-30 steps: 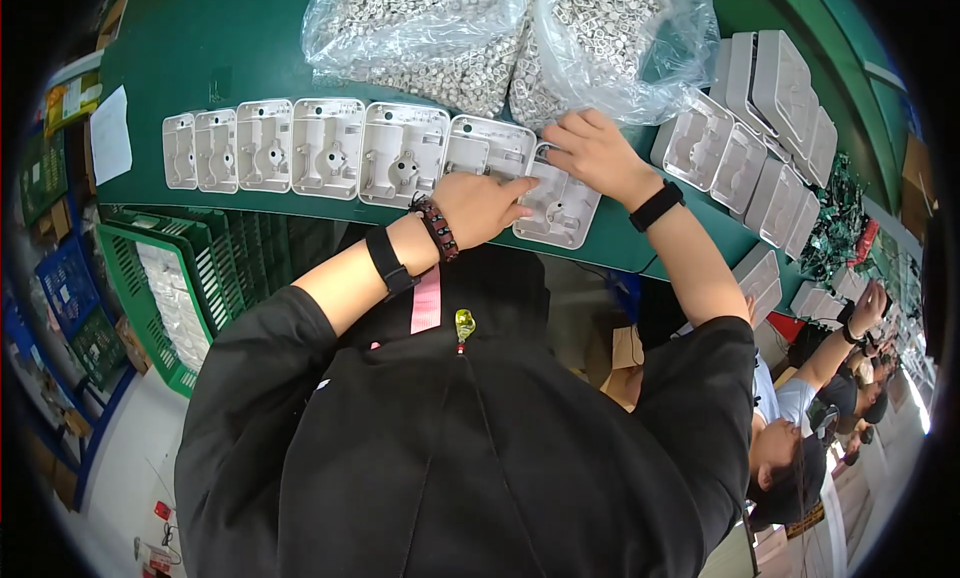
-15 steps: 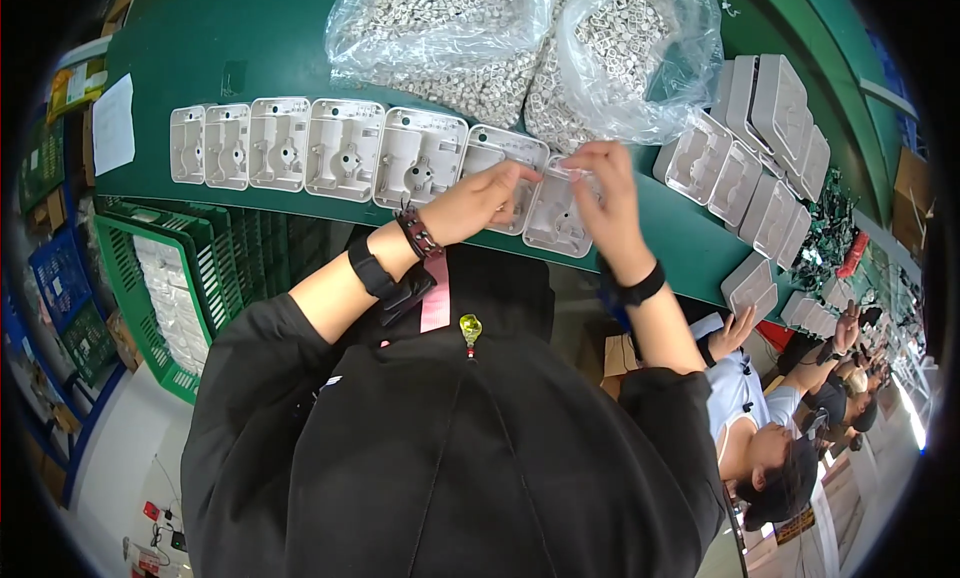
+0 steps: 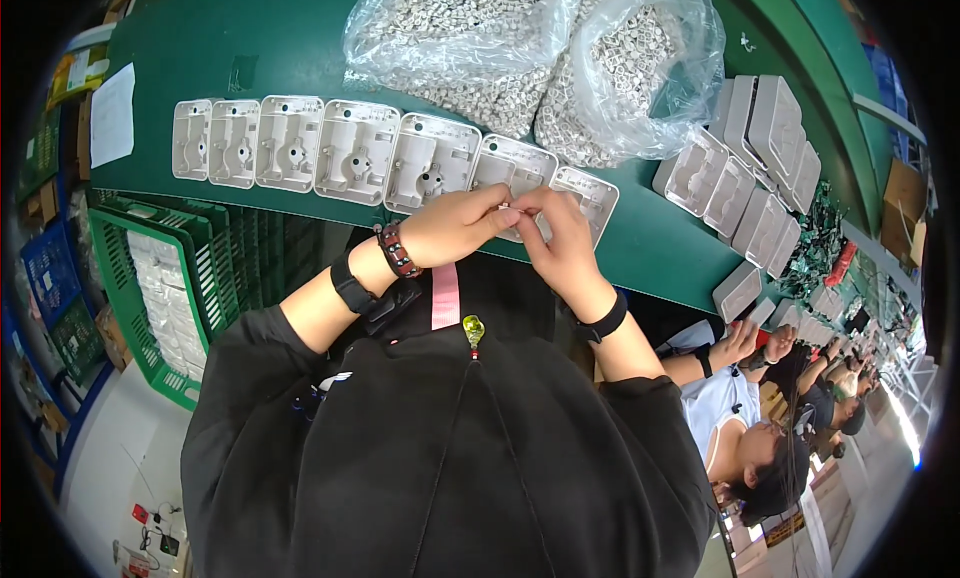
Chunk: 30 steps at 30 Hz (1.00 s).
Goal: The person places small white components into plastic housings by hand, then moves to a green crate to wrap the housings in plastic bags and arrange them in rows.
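My left hand [image 3: 462, 226] and my right hand [image 3: 563, 246] meet at the fingertips, both pinched together. Whatever small thing is between them is too hidden to name. Beneath and just beyond them lies a light grey plastic housing [image 3: 518, 161], partly covered by my fingers. To its right another open housing [image 3: 588, 189] sits partly behind my right hand. Leftward from my hands, several like housings [image 3: 357, 153] stand side by side, open side up, along the table's near edge.
Clear plastic bags [image 3: 640, 73] of small whitish plastic parts [image 3: 490, 98] lie beyond the housings. Stacked grey housings [image 3: 775, 128] stand at right, near dark tangled parts [image 3: 815, 238]. Green crates [image 3: 150, 308] are at lower left. A co-worker's hands [image 3: 740, 343] show at right.
My right hand has moved left and nearer to me, from over the rightmost housing, and its fingertips now meet my left hand's. The view has shifted slightly.
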Tool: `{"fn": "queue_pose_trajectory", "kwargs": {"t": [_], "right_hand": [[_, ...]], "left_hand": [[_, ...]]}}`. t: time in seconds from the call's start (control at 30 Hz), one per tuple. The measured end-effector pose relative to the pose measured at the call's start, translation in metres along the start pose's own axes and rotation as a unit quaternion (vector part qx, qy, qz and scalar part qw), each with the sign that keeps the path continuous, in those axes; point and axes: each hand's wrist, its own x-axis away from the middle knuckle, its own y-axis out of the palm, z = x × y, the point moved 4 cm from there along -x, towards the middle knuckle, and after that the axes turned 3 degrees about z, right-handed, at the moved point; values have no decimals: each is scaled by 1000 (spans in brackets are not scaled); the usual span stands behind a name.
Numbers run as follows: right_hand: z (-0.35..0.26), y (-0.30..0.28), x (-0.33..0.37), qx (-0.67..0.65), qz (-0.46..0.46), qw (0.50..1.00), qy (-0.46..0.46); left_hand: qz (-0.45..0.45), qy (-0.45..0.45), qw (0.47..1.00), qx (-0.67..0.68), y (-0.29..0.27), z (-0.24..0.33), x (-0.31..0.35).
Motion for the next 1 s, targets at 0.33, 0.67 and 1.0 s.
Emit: {"fn": "queue_pose_trajectory", "kwargs": {"t": [0.33,0.67,1.0], "right_hand": [[11,20,-42,-45,-202,977,-59],[33,9,-77,287,-185,892,-297],[48,35,-76,318,-254,837,-366]], "left_hand": [[8,-65,998,18,-26,-26,5],[155,-44,956,-247,-30,-32,4],[158,-66,929,-329,-17,-45,0]]}}
